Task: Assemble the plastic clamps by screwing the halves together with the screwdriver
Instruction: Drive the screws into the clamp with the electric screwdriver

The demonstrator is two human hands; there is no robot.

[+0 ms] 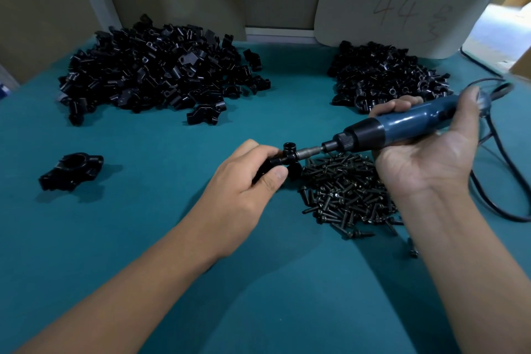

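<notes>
The left hand (pixel 253 178) curls tight around a black clamp (pixel 283 162), just left of the pile of screws (pixel 347 190). The right hand (pixel 425 149) wraps around the blue screwdriver (pixel 402 126), and its tip pokes into the clamp's side. To do this well, I think the tool should stay straight in line with the screw while the clamp is held still.

On the counter (pixel 143 224) there is one finished clamp (pixel 71 171) far left of the screws. Two big heaps of clamp halves (pixel 155 72) sit behind them, too many to count.
</notes>
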